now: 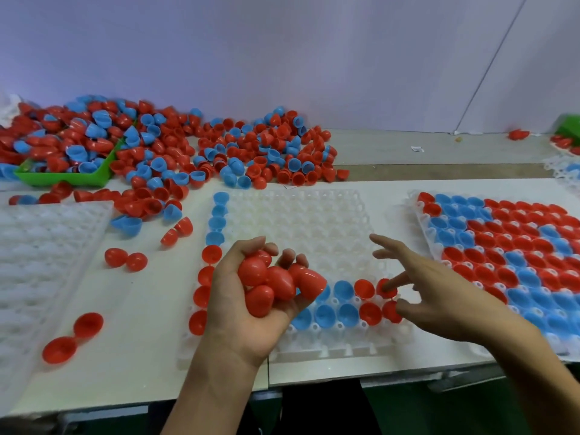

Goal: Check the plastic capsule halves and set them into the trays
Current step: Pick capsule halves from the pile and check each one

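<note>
1. Progress, as I judge it: the right tray [514, 265] is packed nearly full with red and blue halves, so that one looks finished. The middle tray [301, 224] is only started, with one column down its left edge and two short rows along the near edge. Most of its pockets are bare.
2. The left tray [50, 246] shows no halves in the part that is in view, so it is probably next.
3. The left hand [248, 306] curls its fingers round a bunch of red halves [276, 284], held just above the near-left part of the middle tray.
4. The right hand [439, 287] has its fingers spread and holds nothing. One fingertip rests on a red half in the tray [386, 288], at the right end of the near rows. It seems to be seating that piece.
5. Plenty is left. A big loose pile [238, 149] of red and blue halves lies at the back of the table [141, 340], spilling over a green bin [62, 178] that is also heaped with halves.
6. A few red strays [125, 259] lie between the left and middle trays.
</note>
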